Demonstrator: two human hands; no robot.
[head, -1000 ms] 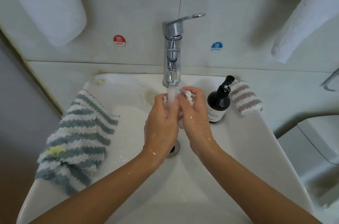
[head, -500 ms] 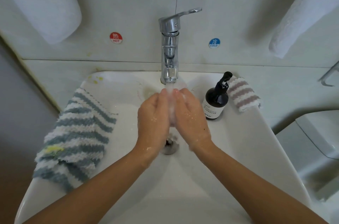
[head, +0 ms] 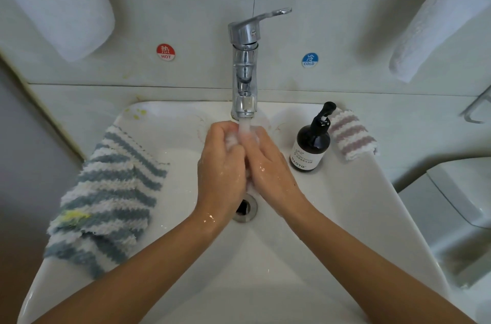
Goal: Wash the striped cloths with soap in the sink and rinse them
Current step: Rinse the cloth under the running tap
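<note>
A round red sticker (head: 165,52) on the far wall tile, left of the faucet, carries a Chinese character above "HOT". A round blue sticker (head: 309,60) to the right reads "COLD" under another character. The dark soap pump bottle (head: 311,145) has "HAOTO" on its label; its smaller print is unreadable.

- You have two hands in the sink: the left hand (head: 221,169) and the right hand (head: 268,167), pressed together under the water.
- You can count two striped cloths laid out: a blue-striped cloth (head: 106,199) on the left rim and a pink-striped cloth (head: 352,136) at the far right.
- A bit of white cloth (head: 230,141) shows between your hands; what kind it is cannot be told.
- One soap bottle (head: 309,147).
- One tap (head: 245,68).
- One sink (head: 358,217) with one drain (head: 245,208).
- Two round stickers: a red sticker (head: 165,52) and a blue sticker (head: 309,60).
- Two white towels: a left towel (head: 63,2) and a right towel (head: 435,18).
</note>
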